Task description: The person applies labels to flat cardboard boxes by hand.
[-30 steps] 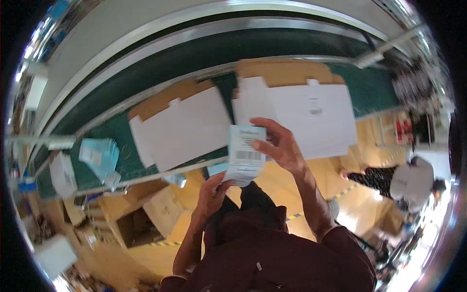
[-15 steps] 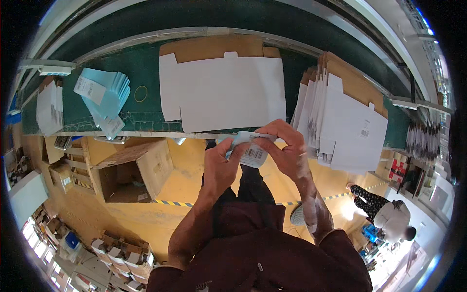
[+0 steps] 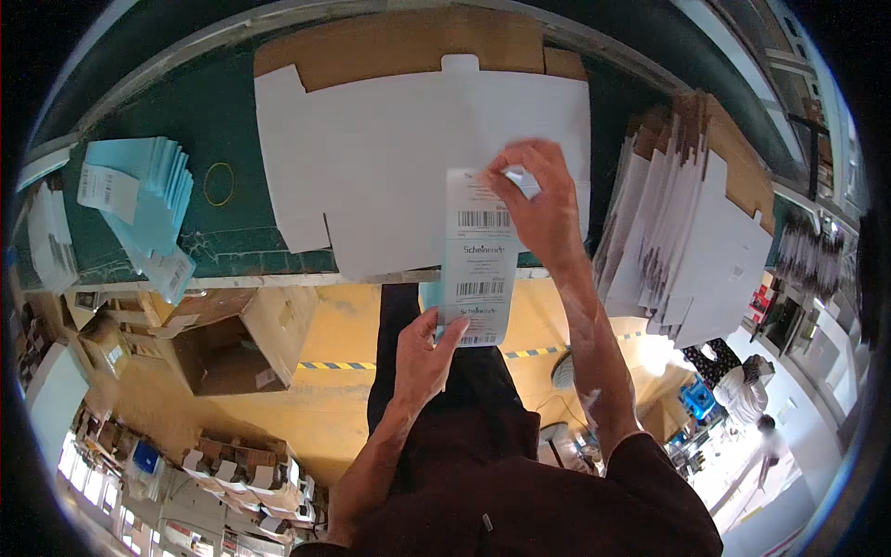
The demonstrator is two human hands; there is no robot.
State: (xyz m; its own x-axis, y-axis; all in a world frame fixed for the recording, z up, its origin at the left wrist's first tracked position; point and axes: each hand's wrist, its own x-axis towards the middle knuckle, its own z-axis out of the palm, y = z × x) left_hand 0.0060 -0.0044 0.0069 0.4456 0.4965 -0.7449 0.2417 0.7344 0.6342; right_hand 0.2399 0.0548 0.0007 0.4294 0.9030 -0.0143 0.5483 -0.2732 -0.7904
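Note:
A long strip of printed white labels on light-blue backing (image 3: 478, 255) stretches between my hands, over the near edge of a flat white cardboard box blank (image 3: 380, 158). My left hand (image 3: 422, 362) grips the strip's lower end, thumb on top and fingers behind. At the upper end, my right hand (image 3: 543, 200) pinches the strip near its corner with thumb and fingertips; a small whitish piece shows within the curl of its fingers. Motion smears those fingers, so I cannot tell whether a label is lifting off. The blank lies on the green bench, its brown flap at the far side.
More light-blue label strips (image 3: 148, 200) are fanned out on the bench at left, beside a yellow rubber band (image 3: 220, 184). A stack of white box blanks (image 3: 691, 232) leans at right. Below the bench edge stands an open carton (image 3: 246, 343). Another person (image 3: 742, 395) is far right.
The folded strip held between both hands has been opened out lengthwise. My right hand has moved up and away over the box blank, while my left stays low near the bench edge.

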